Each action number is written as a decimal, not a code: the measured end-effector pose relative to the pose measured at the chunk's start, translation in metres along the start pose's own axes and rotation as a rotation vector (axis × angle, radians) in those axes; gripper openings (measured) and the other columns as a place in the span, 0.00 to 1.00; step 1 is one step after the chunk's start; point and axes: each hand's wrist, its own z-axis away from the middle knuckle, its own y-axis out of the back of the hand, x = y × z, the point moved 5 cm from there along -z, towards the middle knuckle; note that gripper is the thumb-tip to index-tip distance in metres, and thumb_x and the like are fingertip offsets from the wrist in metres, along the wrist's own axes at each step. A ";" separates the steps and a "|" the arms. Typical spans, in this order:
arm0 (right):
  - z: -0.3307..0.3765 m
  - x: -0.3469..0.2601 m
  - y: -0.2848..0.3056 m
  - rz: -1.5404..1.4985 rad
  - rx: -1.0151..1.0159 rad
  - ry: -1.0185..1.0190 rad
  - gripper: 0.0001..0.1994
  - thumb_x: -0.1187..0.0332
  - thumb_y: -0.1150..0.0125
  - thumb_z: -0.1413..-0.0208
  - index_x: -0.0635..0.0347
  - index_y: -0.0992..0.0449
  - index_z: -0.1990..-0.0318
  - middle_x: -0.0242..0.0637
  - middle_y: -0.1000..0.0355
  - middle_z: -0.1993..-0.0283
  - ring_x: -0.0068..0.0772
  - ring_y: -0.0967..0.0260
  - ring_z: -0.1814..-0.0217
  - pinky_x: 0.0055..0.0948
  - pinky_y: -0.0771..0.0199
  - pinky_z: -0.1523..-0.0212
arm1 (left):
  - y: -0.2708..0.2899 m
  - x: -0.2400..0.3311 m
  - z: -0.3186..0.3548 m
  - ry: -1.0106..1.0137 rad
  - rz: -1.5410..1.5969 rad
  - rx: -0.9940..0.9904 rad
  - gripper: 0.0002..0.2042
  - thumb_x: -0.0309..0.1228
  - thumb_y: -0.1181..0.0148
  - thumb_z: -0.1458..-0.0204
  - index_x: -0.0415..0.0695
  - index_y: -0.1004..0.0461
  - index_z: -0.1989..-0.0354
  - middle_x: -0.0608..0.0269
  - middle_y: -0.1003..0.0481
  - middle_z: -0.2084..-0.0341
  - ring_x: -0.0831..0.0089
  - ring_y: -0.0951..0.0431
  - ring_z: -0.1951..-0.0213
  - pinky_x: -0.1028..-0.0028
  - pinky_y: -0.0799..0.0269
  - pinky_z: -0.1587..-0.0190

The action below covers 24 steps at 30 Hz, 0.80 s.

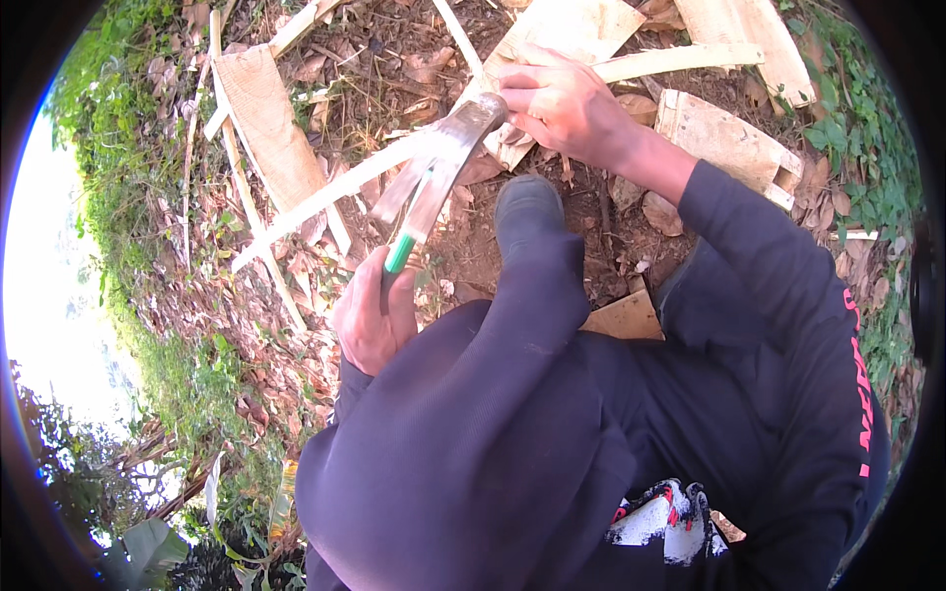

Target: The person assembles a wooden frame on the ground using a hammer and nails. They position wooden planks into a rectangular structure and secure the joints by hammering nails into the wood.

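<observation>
My left hand [376, 317] is closed round the green and dark grip of a hammer [443, 177]. The hammer's metal shaft is smeared by motion, and its head reaches up to the fingertips of my right hand [570, 106]. Those fingers are bent and pressed together over a long pale wooden strip [325, 193]. Whatever is between them is hidden. The strip runs slantwise from lower left, passes under the hammer and right hand, and seems to continue as a pale length [680, 61] on the right. Beneath the right hand lies a wide board [576, 28].
A board [264, 118] lies at the left among thin sticks [246, 182]. To the right are a wooden block [724, 138] and another board [749, 44]. My boot [529, 209] stands on leaf-strewn soil, near a wood piece [627, 317]. Green plants [857, 128] edge the ground.
</observation>
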 end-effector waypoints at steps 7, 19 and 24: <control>0.003 0.003 0.000 0.047 -0.029 -0.020 0.06 0.71 0.34 0.56 0.57 0.19 0.68 0.30 0.25 0.62 0.35 0.31 0.56 0.35 0.28 0.50 | -0.015 -0.002 -0.006 0.085 0.004 -0.133 0.13 0.27 0.40 0.44 0.33 0.28 0.53 0.46 0.23 0.73 0.56 0.20 0.72 0.65 0.26 0.70; 0.018 0.027 0.026 0.417 -0.191 -0.004 0.19 0.57 0.31 0.52 0.55 0.20 0.54 0.42 0.28 0.46 0.41 0.32 0.42 0.39 0.32 0.42 | -0.012 -0.024 0.018 0.211 0.327 0.108 0.18 0.46 0.45 0.38 0.40 0.27 0.59 0.72 0.31 0.80 0.83 0.37 0.79 0.78 0.41 0.75; 0.032 0.041 0.015 0.454 -0.170 0.054 0.19 0.58 0.31 0.53 0.53 0.21 0.53 0.40 0.28 0.47 0.40 0.32 0.44 0.37 0.31 0.45 | -0.008 0.000 -0.007 0.216 0.133 -0.179 0.13 0.32 0.43 0.41 0.35 0.30 0.55 0.53 0.26 0.78 0.61 0.25 0.79 0.67 0.31 0.73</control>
